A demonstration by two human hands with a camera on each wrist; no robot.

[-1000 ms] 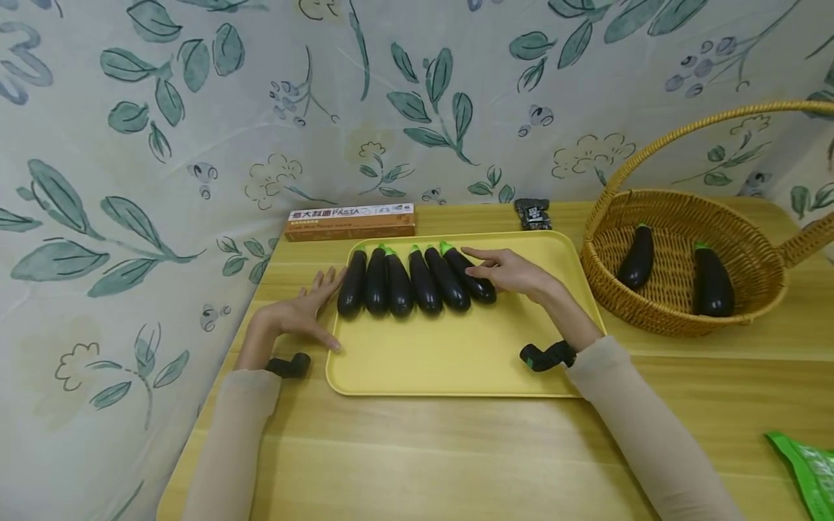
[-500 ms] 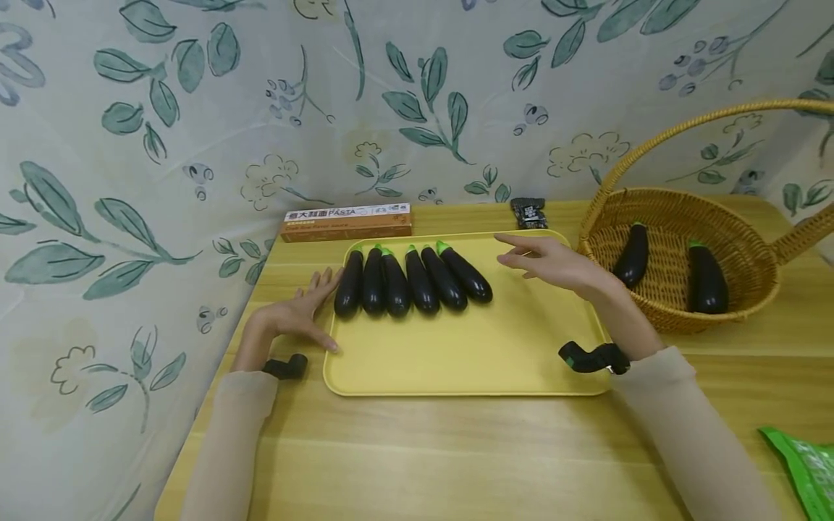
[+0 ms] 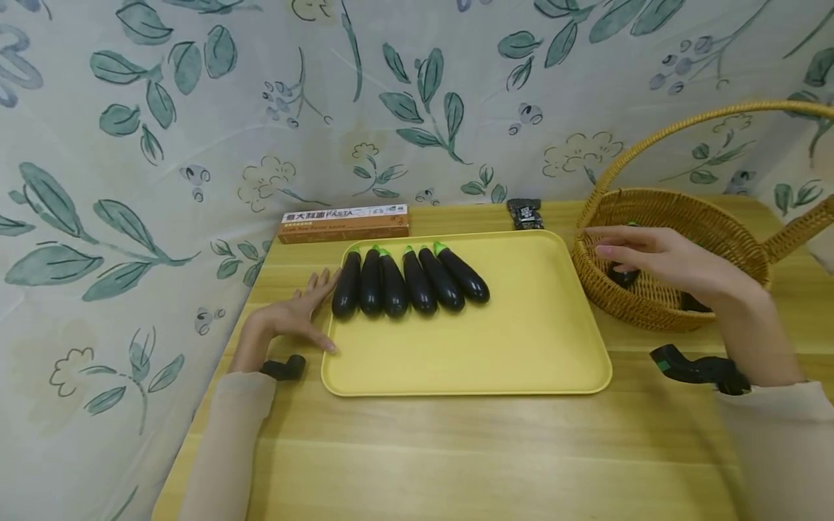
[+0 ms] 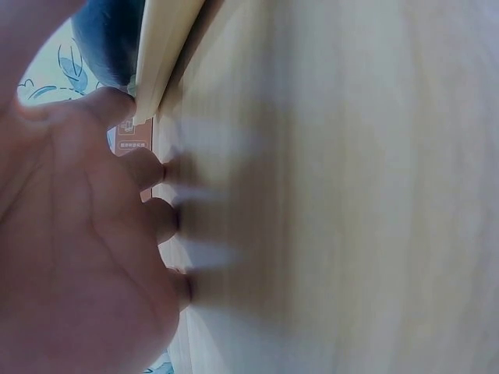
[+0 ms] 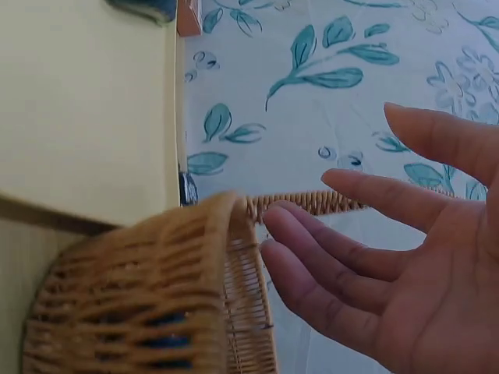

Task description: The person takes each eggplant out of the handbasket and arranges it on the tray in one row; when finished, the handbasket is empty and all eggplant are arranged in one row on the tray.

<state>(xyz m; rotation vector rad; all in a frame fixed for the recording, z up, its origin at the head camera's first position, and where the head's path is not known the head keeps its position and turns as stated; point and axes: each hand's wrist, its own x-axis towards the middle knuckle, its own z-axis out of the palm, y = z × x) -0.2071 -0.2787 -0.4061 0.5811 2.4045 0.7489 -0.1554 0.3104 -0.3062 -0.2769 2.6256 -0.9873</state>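
Several dark eggplants (image 3: 420,284) lie side by side toward the back left of a yellow tray (image 3: 521,347). My left hand (image 3: 293,315) rests at the tray's left edge, fingers spread; in the left wrist view its fingertips touch the table and one finger meets the tray rim. Over a wicker basket (image 3: 606,297) my right hand (image 3: 677,264) hovers with nothing in it, its fingers loosely extended. Beneath it an eggplant (image 3: 623,276) shows in the basket, mostly covered by the hand. A second dark eggplant is nearly hidden under the wrist.
The basket's tall handle (image 3: 704,112) arches over it at the right. Behind the tray stand a pasta box (image 3: 345,223) and a small black packet (image 3: 525,214). A floral cloth (image 3: 260,108) hangs behind the wooden table (image 3: 456,456).
My right hand has left the rightmost eggplant on the tray and moved right, over the basket. The left hand stays at the tray edge.
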